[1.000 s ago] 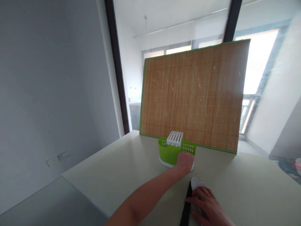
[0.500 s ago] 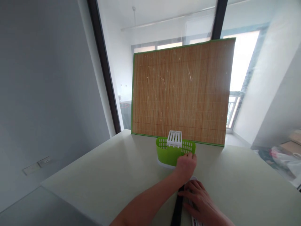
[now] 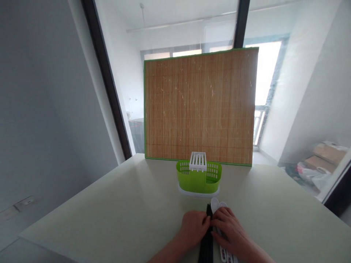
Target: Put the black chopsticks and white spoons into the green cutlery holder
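A bundle of black chopsticks [image 3: 206, 248] lies lengthwise on the table, pointing away from me. My left hand [image 3: 194, 227] is closed at the far part of the bundle, with thumb and forefinger pinched against it. From the other side my right hand [image 3: 229, 228] curls over white spoons [image 3: 214, 204] beside the chopsticks, its fingertips touching the black bundle. The spoon bowls stick out past the fingers, and the patterned handle ends show below the hand. Just beyond stands a green basket [image 3: 194, 180] with a white base and a white slatted piece [image 3: 197, 161] across its middle.
A bamboo mat [image 3: 199, 109] with green edging stands upright at the back of the pale table [image 3: 123, 212], before a glass partition. Cardboard boxes [image 3: 322, 160] and plastic bags are on the floor at the right. A socket plate [image 3: 27, 201] is on the left wall.
My left hand has come back from the green basket's right side to the chopsticks. My right hand stays at the spoons, fingers more bent. The view has shifted slightly right.
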### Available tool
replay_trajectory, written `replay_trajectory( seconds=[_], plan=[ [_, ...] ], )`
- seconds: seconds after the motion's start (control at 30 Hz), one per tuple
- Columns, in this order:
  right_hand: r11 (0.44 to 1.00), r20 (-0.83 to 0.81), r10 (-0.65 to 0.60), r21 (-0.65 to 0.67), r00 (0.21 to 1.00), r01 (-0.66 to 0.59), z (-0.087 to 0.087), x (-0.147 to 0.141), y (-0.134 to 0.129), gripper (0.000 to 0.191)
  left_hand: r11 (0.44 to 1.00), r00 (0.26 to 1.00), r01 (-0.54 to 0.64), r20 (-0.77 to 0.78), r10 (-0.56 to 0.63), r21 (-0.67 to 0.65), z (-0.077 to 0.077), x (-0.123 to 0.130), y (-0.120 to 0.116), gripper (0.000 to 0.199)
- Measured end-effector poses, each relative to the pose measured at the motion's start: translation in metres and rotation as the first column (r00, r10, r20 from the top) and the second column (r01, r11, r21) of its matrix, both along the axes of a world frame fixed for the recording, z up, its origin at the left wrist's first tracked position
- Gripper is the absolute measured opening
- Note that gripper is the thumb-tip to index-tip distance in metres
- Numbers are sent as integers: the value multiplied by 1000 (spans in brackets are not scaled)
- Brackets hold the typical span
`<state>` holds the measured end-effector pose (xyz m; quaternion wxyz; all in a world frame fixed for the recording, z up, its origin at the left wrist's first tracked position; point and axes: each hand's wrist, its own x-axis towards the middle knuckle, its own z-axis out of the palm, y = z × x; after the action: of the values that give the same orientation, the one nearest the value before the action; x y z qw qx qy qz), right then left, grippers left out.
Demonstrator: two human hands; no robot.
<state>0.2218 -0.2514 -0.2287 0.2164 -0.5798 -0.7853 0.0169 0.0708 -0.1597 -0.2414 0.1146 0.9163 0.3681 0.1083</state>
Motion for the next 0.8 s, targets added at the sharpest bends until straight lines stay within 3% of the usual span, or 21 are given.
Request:
replay_trajectory(
  seconds=[0.23, 0.33, 0.43, 0.8],
  plan=[
    [999, -29, 28, 18, 999, -28, -3, 2, 0, 9, 996, 1000, -3, -25, 0, -90, 9, 0, 1, 30],
    [999, -40, 48, 22, 998, -48, -3, 3, 1, 9, 982, 998, 58, 5, -59, -179, 13, -7, 3, 20],
    [998, -46, 58, 25, 997, -57, -3, 4, 1, 10, 963, 993, 119, 31, -115, -240, 14, -14, 1, 23],
    [998, -16, 68, 7, 998, -67, 4, 5, -1, 16, 995, 1000, -9, 7, 10, -98, 23, -38, -2, 24]
  ],
)
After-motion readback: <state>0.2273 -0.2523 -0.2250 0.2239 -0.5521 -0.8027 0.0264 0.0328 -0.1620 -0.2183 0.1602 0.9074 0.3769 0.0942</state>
